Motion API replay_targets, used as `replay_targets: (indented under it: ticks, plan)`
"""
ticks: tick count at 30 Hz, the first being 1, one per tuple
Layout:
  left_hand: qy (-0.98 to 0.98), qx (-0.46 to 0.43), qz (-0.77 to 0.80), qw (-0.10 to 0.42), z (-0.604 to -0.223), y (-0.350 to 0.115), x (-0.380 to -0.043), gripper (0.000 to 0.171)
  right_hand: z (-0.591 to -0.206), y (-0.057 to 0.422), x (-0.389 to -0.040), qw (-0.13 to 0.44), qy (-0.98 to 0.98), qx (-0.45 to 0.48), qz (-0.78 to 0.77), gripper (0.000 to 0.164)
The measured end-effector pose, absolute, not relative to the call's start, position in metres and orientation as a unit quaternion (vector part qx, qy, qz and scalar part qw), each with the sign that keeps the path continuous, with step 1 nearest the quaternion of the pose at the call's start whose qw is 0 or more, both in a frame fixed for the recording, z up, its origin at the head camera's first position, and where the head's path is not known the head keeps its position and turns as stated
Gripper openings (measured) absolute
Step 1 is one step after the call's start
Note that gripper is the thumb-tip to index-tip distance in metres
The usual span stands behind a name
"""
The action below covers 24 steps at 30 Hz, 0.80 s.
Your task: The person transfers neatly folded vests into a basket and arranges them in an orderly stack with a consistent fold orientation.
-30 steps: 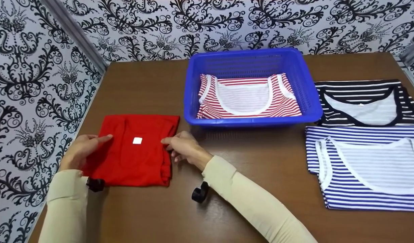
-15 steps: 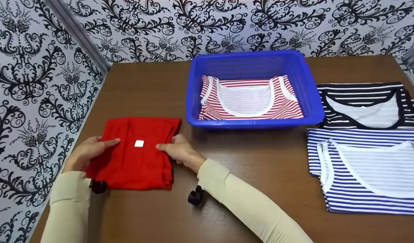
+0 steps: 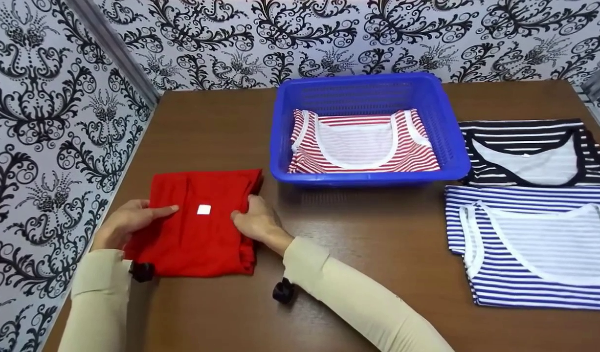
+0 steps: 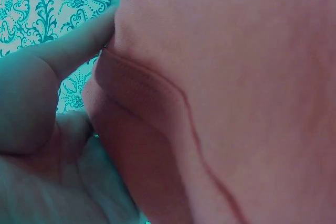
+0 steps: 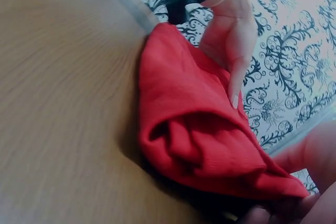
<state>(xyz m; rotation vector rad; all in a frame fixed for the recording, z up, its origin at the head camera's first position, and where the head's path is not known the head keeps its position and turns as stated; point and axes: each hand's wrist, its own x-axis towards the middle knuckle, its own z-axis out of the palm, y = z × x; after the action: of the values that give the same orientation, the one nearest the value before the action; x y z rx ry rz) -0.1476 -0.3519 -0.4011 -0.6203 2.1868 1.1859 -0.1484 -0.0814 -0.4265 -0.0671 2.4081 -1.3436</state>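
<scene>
A folded red shirt (image 3: 207,239) with a small white label (image 3: 204,209) lies on the left of the table. My left hand (image 3: 128,220) grips its left edge, thumb on top and the other fingers hidden underneath. On the opposite edge my right hand (image 3: 255,218) pinches the fabric, its thumb on the upper face and its fingers tucked below. In the right wrist view the shirt (image 5: 194,93) bulges open at its folded side, showing layers inside. Red cloth (image 4: 252,77) fills most of the left wrist view, beside the left thumb (image 4: 79,45).
A blue plastic basket (image 3: 368,177) at the back centre holds a folded red-and-white striped tank top (image 3: 300,159). To the right lie a folded black-and-white striped top (image 3: 520,128) and a blue-and-white striped one (image 3: 534,296). Patterned walls (image 3: 40,122) border the wooden table (image 3: 358,254).
My right hand has moved onto the shirt's right edge and taken hold of it, its fingers going underneath. My left thumb has slid slightly inward over the cloth. The shirt's right side has bunched a little.
</scene>
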Motion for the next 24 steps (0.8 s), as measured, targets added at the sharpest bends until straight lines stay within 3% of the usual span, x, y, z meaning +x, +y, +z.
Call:
replay_targets:
  ticks: [10, 24]
  plan:
    - [0.831, -0.201, 0.44, 0.274, -0.402, -0.352, -0.144, 0.057, -0.426, -0.081, -0.143, 0.171, 0.855, -0.01, -0.489, 0.061]
    - [0.843, -0.139, 0.446, 0.268, -0.407, -0.348, -0.143, 0.068, -0.437, -0.082, -0.145, 0.119, 0.862, -0.01, -0.493, 0.052]
